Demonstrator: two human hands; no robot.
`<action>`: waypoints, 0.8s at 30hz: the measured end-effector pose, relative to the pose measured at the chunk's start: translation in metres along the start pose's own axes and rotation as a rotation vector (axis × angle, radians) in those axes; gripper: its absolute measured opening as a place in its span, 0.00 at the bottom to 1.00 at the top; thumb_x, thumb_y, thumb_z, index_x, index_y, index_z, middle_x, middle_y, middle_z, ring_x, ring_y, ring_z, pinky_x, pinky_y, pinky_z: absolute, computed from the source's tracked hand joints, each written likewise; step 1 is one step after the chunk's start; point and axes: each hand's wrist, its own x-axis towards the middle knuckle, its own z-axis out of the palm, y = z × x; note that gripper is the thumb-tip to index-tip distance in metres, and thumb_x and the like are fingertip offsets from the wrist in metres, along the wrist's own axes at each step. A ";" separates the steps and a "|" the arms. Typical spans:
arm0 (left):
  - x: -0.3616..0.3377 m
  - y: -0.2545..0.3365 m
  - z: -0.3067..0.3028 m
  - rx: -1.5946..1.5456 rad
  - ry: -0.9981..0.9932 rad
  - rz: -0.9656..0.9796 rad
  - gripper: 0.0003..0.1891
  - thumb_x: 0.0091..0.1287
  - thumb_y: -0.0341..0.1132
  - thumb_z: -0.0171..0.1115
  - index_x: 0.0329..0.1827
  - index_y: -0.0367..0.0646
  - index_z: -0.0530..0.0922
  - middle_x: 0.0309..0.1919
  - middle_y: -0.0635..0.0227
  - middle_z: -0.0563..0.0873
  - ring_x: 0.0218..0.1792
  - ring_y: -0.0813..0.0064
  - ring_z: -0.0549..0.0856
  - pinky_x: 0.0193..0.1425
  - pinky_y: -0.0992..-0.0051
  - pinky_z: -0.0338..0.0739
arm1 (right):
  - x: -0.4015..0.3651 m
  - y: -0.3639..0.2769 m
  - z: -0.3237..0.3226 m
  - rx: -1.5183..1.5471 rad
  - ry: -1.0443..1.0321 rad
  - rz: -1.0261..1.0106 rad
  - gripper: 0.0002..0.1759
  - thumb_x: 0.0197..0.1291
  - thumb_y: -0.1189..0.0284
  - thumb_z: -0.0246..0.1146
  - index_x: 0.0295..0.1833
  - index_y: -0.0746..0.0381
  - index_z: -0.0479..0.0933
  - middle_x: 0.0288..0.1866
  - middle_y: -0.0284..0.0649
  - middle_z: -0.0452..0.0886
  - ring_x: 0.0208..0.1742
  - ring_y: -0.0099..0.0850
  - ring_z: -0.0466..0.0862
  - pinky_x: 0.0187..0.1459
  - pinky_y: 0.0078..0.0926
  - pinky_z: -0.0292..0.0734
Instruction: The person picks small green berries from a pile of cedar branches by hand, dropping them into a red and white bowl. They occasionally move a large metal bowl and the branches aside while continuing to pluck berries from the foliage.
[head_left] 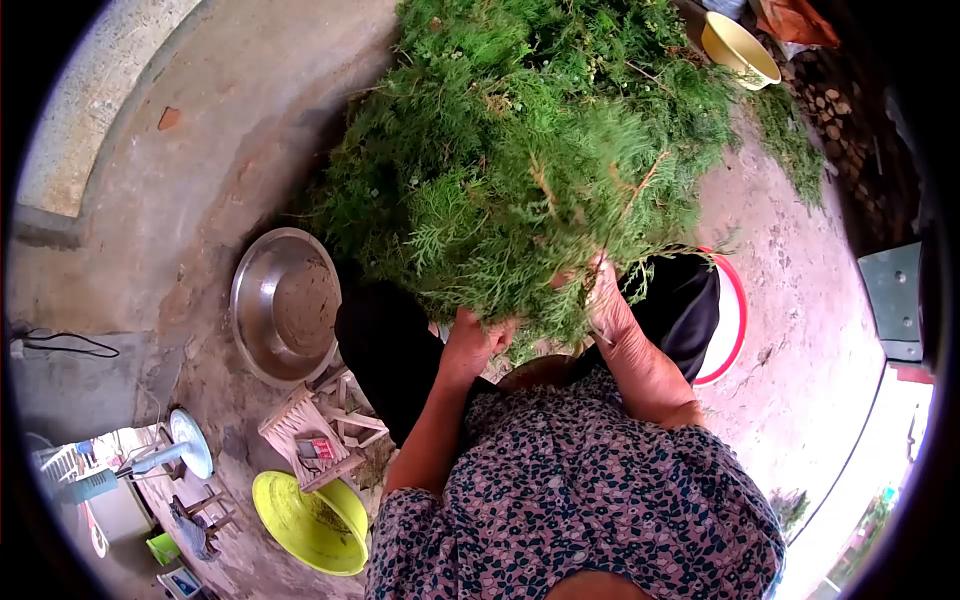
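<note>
Against the person's knees, a bundle of green sprigs (520, 160) covers the lap and hides most of the concrete floor (790, 300). The left hand (468, 342) holds its lower edge in a closed grip. The right hand (610, 300) is sunk in the foliage, its grip hidden, so I cannot tell. Left of the bundle lies a steel basin (285, 305), right of it a red-rimmed basin (732, 325), and beyond it a yellow bowl (740, 48).

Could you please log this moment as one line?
left hand: grips green branch bundle | right hand: pressed into bundle, grip hidden | nearby: steel basin, yellow-green bowl
</note>
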 end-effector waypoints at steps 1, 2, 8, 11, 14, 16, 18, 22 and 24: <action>0.001 -0.004 -0.002 0.001 -0.001 0.001 0.08 0.61 0.34 0.60 0.36 0.39 0.73 0.23 0.71 0.74 0.18 0.83 0.66 0.18 0.81 0.57 | -0.007 -0.001 0.003 -0.175 -0.121 -0.055 0.24 0.62 0.54 0.53 0.53 0.62 0.65 0.45 0.41 0.74 0.39 0.29 0.75 0.42 0.28 0.75; 0.002 -0.013 -0.007 0.076 0.002 0.026 0.08 0.61 0.33 0.59 0.38 0.39 0.73 0.25 0.71 0.75 0.19 0.82 0.67 0.19 0.81 0.58 | -0.013 -0.002 0.007 -0.350 -0.244 -0.110 0.24 0.62 0.56 0.54 0.55 0.63 0.64 0.48 0.41 0.73 0.44 0.29 0.75 0.45 0.27 0.74; 0.003 -0.042 -0.024 0.601 0.144 0.153 0.06 0.63 0.32 0.57 0.39 0.41 0.73 0.29 0.71 0.76 0.24 0.81 0.69 0.22 0.79 0.62 | 0.008 -0.005 -0.004 -0.260 -0.431 0.054 0.34 0.57 0.61 0.60 0.64 0.63 0.57 0.63 0.45 0.65 0.61 0.34 0.69 0.61 0.33 0.67; -0.002 -0.053 -0.028 0.733 0.166 0.299 0.06 0.63 0.30 0.56 0.41 0.42 0.74 0.33 0.70 0.77 0.28 0.78 0.72 0.27 0.77 0.66 | 0.039 0.004 -0.026 -0.262 -0.392 0.258 0.39 0.54 0.56 0.62 0.66 0.62 0.56 0.66 0.48 0.60 0.64 0.39 0.66 0.62 0.38 0.64; -0.005 -0.029 -0.016 0.984 0.170 0.460 0.12 0.60 0.28 0.57 0.47 0.44 0.75 0.41 0.65 0.80 0.37 0.68 0.77 0.39 0.69 0.72 | 0.035 0.001 -0.032 -0.141 -0.802 0.159 0.35 0.60 0.53 0.53 0.67 0.60 0.55 0.61 0.51 0.65 0.60 0.41 0.68 0.59 0.37 0.65; -0.005 -0.037 -0.024 1.386 0.160 0.601 0.24 0.54 0.30 0.61 0.57 0.48 0.72 0.48 0.58 0.79 0.49 0.54 0.76 0.58 0.61 0.66 | -0.018 0.010 0.025 -0.306 -0.356 -0.170 0.31 0.62 0.54 0.50 0.67 0.58 0.56 0.56 0.48 0.71 0.52 0.35 0.73 0.55 0.35 0.67; -0.011 -0.030 -0.018 1.590 0.132 0.523 0.26 0.52 0.32 0.62 0.57 0.49 0.72 0.47 0.57 0.79 0.48 0.54 0.77 0.57 0.62 0.67 | 0.001 0.009 -0.007 -0.690 -0.369 -0.111 0.31 0.60 0.56 0.51 0.66 0.57 0.57 0.55 0.48 0.72 0.52 0.35 0.74 0.54 0.35 0.68; -0.021 -0.036 -0.028 1.329 0.087 0.100 0.16 0.58 0.35 0.55 0.51 0.54 0.75 0.42 0.61 0.82 0.43 0.56 0.79 0.59 0.51 0.62 | 0.030 0.040 -0.059 -1.463 -0.416 -0.204 0.30 0.57 0.58 0.54 0.64 0.57 0.60 0.53 0.47 0.73 0.51 0.36 0.74 0.52 0.34 0.68; -0.024 -0.057 -0.049 1.398 0.072 0.292 0.17 0.55 0.35 0.59 0.49 0.53 0.76 0.46 0.61 0.81 0.47 0.56 0.78 0.60 0.54 0.62 | 0.041 0.055 -0.073 -1.669 -0.453 -0.201 0.30 0.55 0.60 0.55 0.63 0.57 0.61 0.53 0.46 0.73 0.51 0.36 0.74 0.51 0.34 0.69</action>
